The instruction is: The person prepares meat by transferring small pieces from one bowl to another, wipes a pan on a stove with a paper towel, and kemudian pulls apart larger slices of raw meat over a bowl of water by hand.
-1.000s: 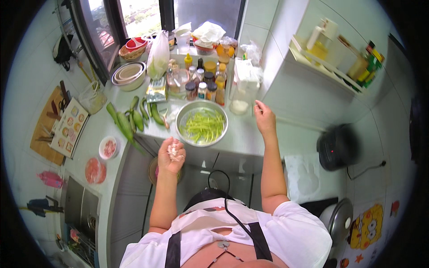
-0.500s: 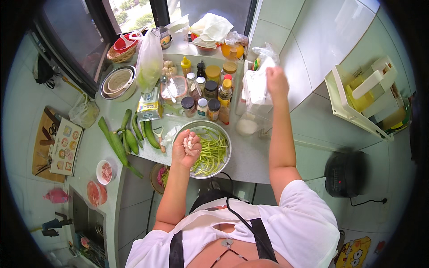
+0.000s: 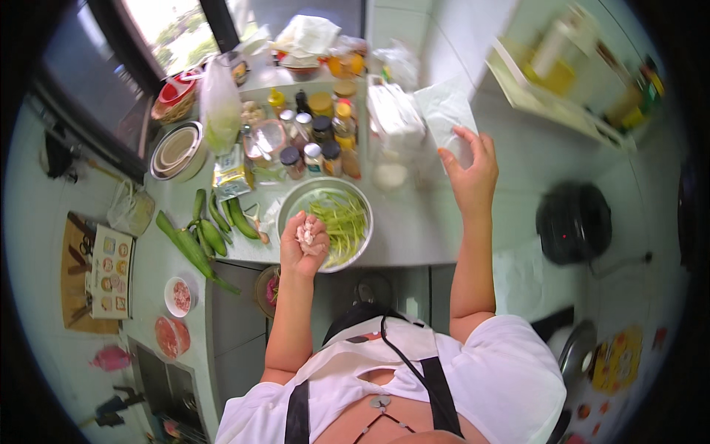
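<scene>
Overhead view of a kitchen surface (image 3: 429, 237). The left hand (image 3: 303, 244) is cupped palm-up, fingers curled together around a small heap of peeled garlic cloves (image 3: 308, 235) resting in the palm; it hovers over the near left rim of a metal bowl (image 3: 296, 200) holding green vegetable strips (image 3: 342, 220). The right hand (image 3: 467, 172) is raised well to the right of the bowl, fingers pinched on the lower edge of a white paper sheet (image 3: 444, 115) that stands above it against the wall. Behind the bowl stands a cluster of jars (image 3: 314, 144); left of it lie green cucumbers (image 3: 211, 229).
</scene>
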Demonstrator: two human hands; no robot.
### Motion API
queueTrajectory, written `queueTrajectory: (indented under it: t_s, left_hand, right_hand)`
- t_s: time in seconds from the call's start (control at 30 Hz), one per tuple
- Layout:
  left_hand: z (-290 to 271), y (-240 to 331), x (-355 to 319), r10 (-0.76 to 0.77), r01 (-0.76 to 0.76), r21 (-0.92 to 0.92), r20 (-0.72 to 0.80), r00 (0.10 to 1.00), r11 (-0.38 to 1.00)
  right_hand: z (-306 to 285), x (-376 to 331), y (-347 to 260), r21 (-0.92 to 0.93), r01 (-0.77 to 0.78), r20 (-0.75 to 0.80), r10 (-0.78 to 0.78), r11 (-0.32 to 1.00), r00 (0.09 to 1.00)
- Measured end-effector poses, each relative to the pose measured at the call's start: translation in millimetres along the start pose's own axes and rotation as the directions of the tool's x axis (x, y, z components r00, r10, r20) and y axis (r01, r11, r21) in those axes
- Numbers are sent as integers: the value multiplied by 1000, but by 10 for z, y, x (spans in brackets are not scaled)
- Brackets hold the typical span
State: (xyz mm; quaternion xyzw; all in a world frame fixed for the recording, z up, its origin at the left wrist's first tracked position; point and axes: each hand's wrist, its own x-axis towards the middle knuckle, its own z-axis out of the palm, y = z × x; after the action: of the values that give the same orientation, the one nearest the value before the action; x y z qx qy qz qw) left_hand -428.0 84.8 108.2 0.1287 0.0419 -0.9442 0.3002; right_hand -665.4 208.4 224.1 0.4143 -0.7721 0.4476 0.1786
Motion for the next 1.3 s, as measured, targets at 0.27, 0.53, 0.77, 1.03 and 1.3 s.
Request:
queueTrajectory:
  t_s: [0.27,0.53,0.77,1.03,1.3]
  left_hand:
    - [-469,-1160,-525,-447,446,66,7,894,893]
    - [-518,-3166,-1631,-903,901,204,-125,411,382]
    - [-767,-4143,-2459,-969,983,123,-192,159,137]
    - [-941,-5467,-3195,-964,990,119,-244,104,77]
    - [-1132,-6691,-3892,-956,967,240,-256,143,81]
  right_hand:
    - [-1823,-2335,151,-518,-443,-12,511,732,859]
    - [-3618,-4031,-604,-524,-748,-422,639,407,643]
    - [-4659,-5177,-833,-516,-838,-644,564,178,517]
    - [-6141,-5952,-177,-499,-866,-716,543,41,438]
    - [-7192,-6588,1267,-614,-789,-396,872,-18,288]
